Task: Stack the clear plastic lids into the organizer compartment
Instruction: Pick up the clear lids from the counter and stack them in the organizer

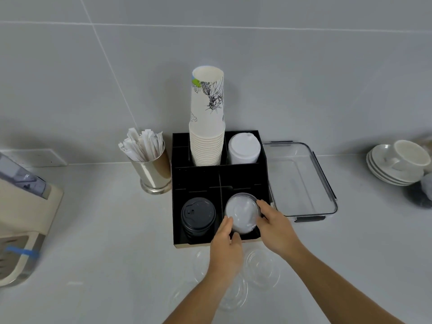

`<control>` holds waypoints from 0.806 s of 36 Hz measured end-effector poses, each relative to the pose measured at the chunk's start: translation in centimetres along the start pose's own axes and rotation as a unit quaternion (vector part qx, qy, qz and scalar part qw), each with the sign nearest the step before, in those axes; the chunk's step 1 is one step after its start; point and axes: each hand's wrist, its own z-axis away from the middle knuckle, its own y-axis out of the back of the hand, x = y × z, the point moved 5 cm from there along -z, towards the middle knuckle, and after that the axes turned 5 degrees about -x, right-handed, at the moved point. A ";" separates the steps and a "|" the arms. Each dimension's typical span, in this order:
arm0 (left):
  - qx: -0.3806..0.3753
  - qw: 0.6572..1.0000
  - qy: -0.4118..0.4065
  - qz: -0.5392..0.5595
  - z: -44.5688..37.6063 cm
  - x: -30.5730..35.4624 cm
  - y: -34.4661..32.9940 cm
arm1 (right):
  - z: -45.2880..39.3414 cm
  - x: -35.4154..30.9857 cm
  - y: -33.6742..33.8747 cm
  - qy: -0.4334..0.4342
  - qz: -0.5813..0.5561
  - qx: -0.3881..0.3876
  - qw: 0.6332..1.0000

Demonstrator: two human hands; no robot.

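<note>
grey tiled wall behind a pale worktop (93,230). we see both hands, left hand (225,249) and right hand (277,226), pinching the rim of a stack of clear lids (242,212) over the front right compartment of the black organizer (177,206). we judge the lids light, thin, springy and slippery, best held by opposite edges. dome up, axis vertical. loose lids (261,267) lie flat nearby.

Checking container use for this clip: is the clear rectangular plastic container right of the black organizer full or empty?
Empty. The clear rectangular plastic container shows only the pale countertop through its bottom, and no lid covers it.
</note>
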 end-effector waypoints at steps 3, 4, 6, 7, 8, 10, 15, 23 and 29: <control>-0.006 1.000 0.010 -0.003 -0.3 -0.5 -0.2 | -0.2 0.3 -0.2 -0.001 0.013 -0.009 1.000; -0.010 1.000 0.009 -0.002 -0.3 -0.5 -0.2 | -0.3 0.4 -0.2 -0.003 0.012 -0.010 1.000; -0.014 1.000 0.007 -0.006 -0.3 -0.5 -0.3 | -0.2 0.7 -0.3 -0.008 0.007 -0.012 1.000; -0.015 1.000 0.004 -0.011 -0.2 -0.5 -0.3 | -0.2 0.7 -0.3 -0.012 0.006 -0.012 1.000; -0.015 1.000 0.000 -0.017 -0.2 -0.5 -0.3 | -0.2 0.8 -0.3 -0.015 0.004 -0.012 1.000; -0.011 1.000 0.001 -0.022 -0.1 -0.5 -0.2 | -0.2 1.0 -0.4 -0.018 -0.001 -0.012 1.000; -0.007 1.000 -0.002 -0.026 0.1 -0.5 0.1 | 0.0 1.2 -0.6 -0.015 -0.044 -0.016 0.999; -0.006 1.000 -0.014 -0.019 -0.3 -0.8 0.0 | 0.3 1.5 -1.0 -0.034 -0.093 -0.022 0.995; -0.002 1.000 0.000 -0.010 -0.4 -1.5 0.5 | 0.5 1.5 -0.7 -0.038 -0.089 -0.015 0.995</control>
